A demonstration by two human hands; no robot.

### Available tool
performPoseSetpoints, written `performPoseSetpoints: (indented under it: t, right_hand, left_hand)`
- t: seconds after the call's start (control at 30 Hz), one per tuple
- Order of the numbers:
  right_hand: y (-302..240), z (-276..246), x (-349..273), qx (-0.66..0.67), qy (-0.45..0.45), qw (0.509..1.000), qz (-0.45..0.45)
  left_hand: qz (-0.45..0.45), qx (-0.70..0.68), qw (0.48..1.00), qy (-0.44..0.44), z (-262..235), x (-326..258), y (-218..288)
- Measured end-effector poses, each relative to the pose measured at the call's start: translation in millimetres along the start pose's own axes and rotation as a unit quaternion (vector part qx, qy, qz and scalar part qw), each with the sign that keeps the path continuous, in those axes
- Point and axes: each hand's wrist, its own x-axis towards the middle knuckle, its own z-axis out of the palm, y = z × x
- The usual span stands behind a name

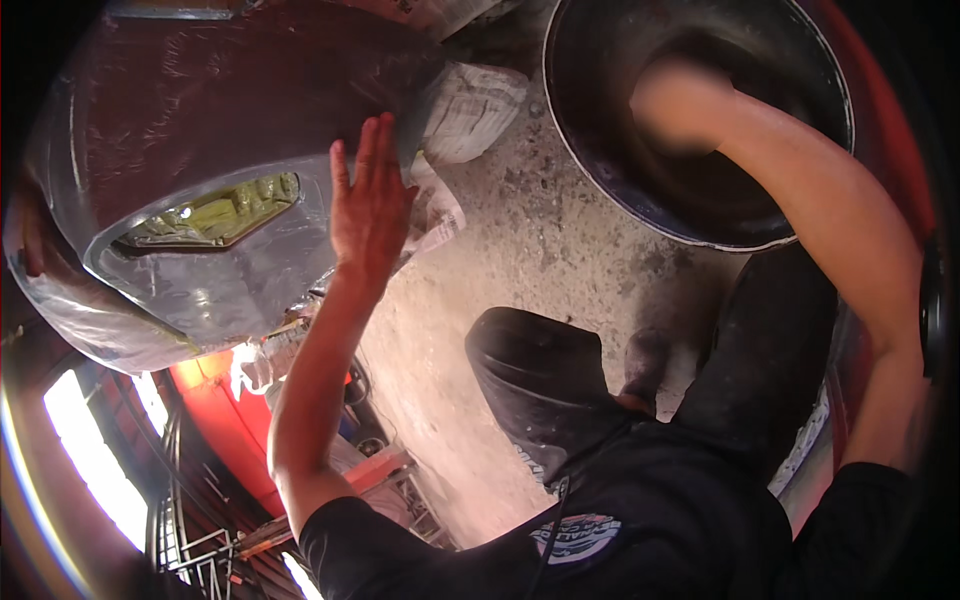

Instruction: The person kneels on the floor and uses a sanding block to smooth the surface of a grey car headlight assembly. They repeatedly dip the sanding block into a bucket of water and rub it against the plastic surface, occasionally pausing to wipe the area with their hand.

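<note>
My left hand [370, 195] lies flat with fingers stretched out on a dull maroon car body panel [240, 90]. Below it, a grey section of the panel [250, 275] surrounds a long opening with crinkled yellow-green material [225, 212] inside. My right hand [685, 105] reaches down into a large round black basin [600, 190] with a pale worn rim. Motion smears that hand, so its fingers and anything in them cannot be made out. The inside of the basin looks dark, perhaps wet.
Sheets of printed paper [478, 112] stick out from the panel's edge. Speckled concrete floor [430, 350] lies between the car and my bent legs [535, 365]. At lower left stand an orange-red object [225, 425] and metal racks [215, 540]. A red surface [890, 110] borders the basin's right side.
</note>
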Motion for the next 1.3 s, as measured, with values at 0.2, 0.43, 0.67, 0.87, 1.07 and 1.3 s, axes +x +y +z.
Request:
performPoseSetpoints:
  t: [0.2, 0.43, 0.67, 0.87, 1.07, 1.3]
  right_hand:
    - [1, 8, 2, -0.010, 0.003, 1.000, -0.020]
    - [-17, 8, -5, -0.075, -0.026, 0.993, -0.085]
    - [-24, 7, -13, -0.089, -0.052, 0.991, -0.084]
    - [-13, 5, -19, -0.083, -0.073, 0.993, -0.038]
    - [-21, 3, -3, -0.073, -0.079, 0.993, -0.051]
    - [17, 38, -12, -0.038, 0.025, 0.998, 0.044]
  left_hand:
    - [0.007, -0.009, 1.000, 0.016, 4, -8, -2]
    - [-0.064, -0.048, 0.994, 0.072, -27, -24, -36]
    - [-0.038, -0.063, 0.990, 0.119, -14, 6, -29]
    - [-0.054, -0.067, 0.988, 0.127, -16, -12, -33]
    - [-0.048, -0.078, 0.990, 0.112, -11, -7, -32]
    - [-0.024, -0.046, 0.987, 0.155, 2, 8, -20]
